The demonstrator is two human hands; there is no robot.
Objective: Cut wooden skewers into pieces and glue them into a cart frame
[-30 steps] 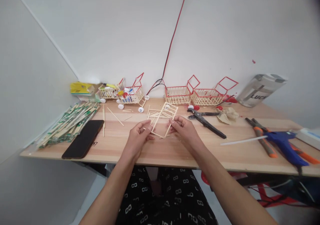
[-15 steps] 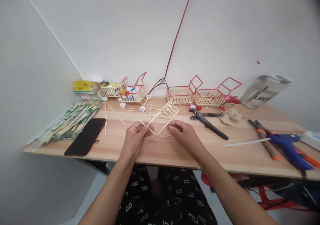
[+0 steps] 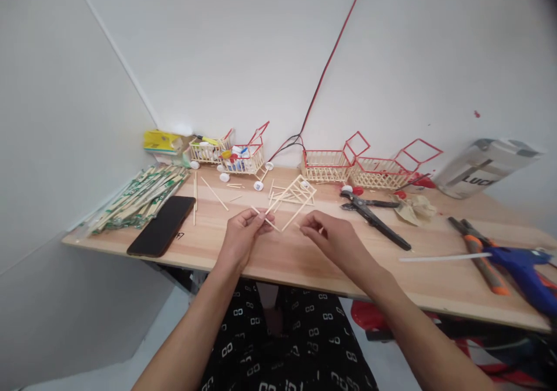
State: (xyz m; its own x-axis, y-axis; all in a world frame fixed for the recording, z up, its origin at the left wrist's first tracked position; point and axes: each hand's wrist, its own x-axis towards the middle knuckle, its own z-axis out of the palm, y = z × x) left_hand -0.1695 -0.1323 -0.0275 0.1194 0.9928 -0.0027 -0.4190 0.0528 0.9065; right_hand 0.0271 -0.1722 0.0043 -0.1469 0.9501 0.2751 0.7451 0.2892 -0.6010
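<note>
My left hand point(image 3: 242, 233) is closed in a pinch on the near corner of a small frame of thin wooden sticks point(image 3: 290, 196), which tilts up and away over the wooden table point(image 3: 304, 263). To its right, my right hand point(image 3: 333, 237) has its fingers pinched together on a short stick piece point(image 3: 321, 229), apart from the frame. Loose sticks point(image 3: 213, 193) lie beyond my left hand.
Along the wall stand stick carts with red rims point(image 3: 328, 162) point(image 3: 246, 158). A black phone point(image 3: 162, 225) and a heap of wrapped chopsticks point(image 3: 138, 197) lie left. Black pliers point(image 3: 374, 214), orange cutters point(image 3: 481, 254), a blue glue gun point(image 3: 524, 266) and a silver bag point(image 3: 483, 163) lie right.
My right hand let go of the stick frame and drew back a little; my left hand alone keeps hold of it. The view shifted, so everything sits further right.
</note>
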